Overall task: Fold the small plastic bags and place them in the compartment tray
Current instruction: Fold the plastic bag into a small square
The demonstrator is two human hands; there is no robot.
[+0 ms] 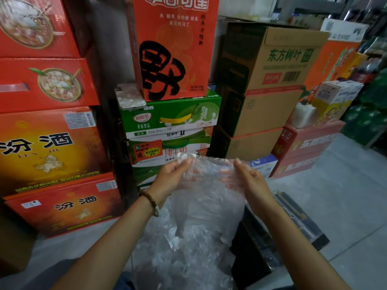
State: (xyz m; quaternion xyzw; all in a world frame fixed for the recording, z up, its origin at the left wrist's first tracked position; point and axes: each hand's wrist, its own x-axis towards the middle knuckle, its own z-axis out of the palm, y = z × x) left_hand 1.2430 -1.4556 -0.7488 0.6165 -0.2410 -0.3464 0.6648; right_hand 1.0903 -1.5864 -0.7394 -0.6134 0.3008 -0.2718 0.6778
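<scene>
Fingers [185, 165] of the left hand [176, 176] and right hand [249, 178] are curling in, pinching the top edge of a clear plastic bag [209, 197] and holding it up over the loose bag pile [184, 254]. Probably squaring it for the first fold. Next is bringing the edges together evenly, with the black compartment tray [299, 222] waiting low right, partly hidden.

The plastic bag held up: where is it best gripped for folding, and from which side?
Probably take the plastic bag by its top edge, near both corners, from either side, where the left hand and right hand pinch it: it hangs limp below.
</scene>
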